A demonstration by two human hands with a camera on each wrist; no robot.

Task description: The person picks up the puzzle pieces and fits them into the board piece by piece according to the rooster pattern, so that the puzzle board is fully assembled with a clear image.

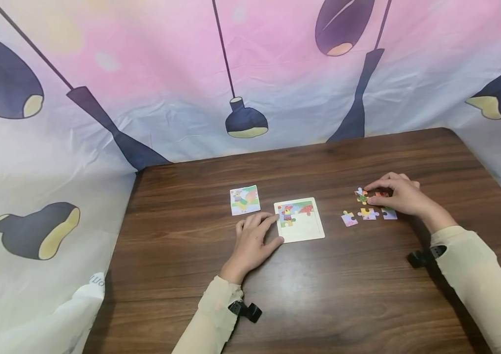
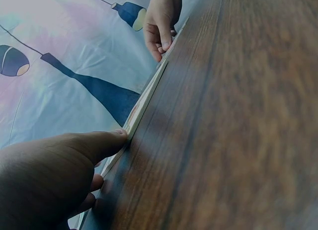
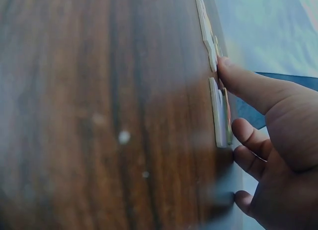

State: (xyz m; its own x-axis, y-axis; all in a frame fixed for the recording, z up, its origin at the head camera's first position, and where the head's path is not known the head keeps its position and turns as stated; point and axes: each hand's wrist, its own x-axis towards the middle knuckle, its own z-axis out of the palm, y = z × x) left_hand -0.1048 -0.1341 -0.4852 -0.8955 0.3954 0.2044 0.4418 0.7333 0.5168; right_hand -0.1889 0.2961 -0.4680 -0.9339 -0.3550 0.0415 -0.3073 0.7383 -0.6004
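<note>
Left hand [image 1: 252,241]: thumb and fingers apart, touching the left edge of the partly filled puzzle tray [image 1: 304,229] on the tabletop [image 1: 179,265] | right hand [image 1: 403,197]: thumb and forefinger at loose puzzle pieces [image 1: 368,214] right of the tray, cannot tell whether pinching one | picture card [image 1: 244,200]: flat, left of the tray

Table [image 1: 166,275]: wood-grain, smooth, glossy. Backdrop [image 1: 179,123]: creased cloth, slight sheen. Sleeves [image 1: 476,270]: matt cloth. Puzzle tray [image 1: 305,227]: smooth board.
</note>
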